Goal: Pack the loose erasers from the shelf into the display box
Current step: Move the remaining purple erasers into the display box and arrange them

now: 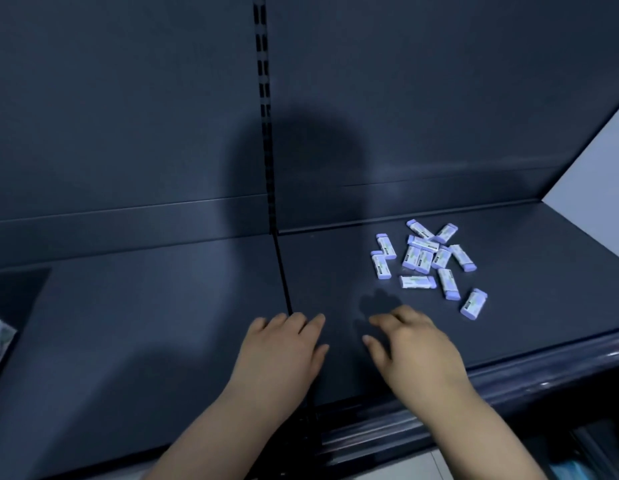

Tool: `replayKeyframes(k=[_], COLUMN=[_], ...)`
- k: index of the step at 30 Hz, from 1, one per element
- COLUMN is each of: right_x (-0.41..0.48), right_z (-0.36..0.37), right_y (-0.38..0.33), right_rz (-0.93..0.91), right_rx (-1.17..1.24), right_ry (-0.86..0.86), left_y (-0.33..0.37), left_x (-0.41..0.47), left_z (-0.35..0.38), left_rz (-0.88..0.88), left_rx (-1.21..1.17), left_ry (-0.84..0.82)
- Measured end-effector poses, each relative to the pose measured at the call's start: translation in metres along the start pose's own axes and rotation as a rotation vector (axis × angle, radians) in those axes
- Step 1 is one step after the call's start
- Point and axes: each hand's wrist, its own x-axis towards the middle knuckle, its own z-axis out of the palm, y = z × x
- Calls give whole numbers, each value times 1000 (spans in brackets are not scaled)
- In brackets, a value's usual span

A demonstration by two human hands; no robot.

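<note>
Both hands, the left hand [284, 344] and the right hand [417, 351], are being held empty over the shelf [155, 306], fingers [387, 318] loosely spread. Should the erasers [424, 259] be swept hastily, some are being risked over the front edge near that pile. The pile is lying just beyond the right fingertips, untouched.

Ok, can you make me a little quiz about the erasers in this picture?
1. True or false: the left hand or the right hand holds an eraser.
2. The erasers lie nearer which hand? A) left B) right
3. Fill the gap: the erasers lie loose on the dark ___.
Key: 1 false, both hands are open and hold nothing. 2 B. 3 shelf.
</note>
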Motion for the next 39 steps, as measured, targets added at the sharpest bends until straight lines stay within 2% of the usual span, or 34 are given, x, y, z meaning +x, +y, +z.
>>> replayKeyframes(k=[5,7,12,13,15,20,23,26,29,33,39], right_x=[9,15,34,38,48,68,72,72,72,72,73], right_z=[5,3,-13,-18,-25,-35,-34,-31,-27,-21,-21], right_y=[18,35,101,117,147,204,214,211,208,209,216], right_rz=[-4,-10,30,52,92,98,20,-54,-116,-161,-230], right_rx=[39,36,37,42,57,57,78,50,42,90,106], right_ry=[-5,1,16,10,1,-148,-209,-230,-217,-191,-196], left_y=[7,12,64,74,93,138,157,170,174,182,181], left_x=[10,18,52,61,76,117,136,149,162,174,168], left_z=[12,25,20,27,35,50,56,58,62,59,54], left_rz=[-22,-10,-62,-58,-68,-76,-24,-62,-125,-208,-165], left_rx=[-18,-10,-70,-56,-54,-82,-123,-185,-56,-49,33], left_ry=[-39,24,0,57,62,106,87,26,11,-46,-71])
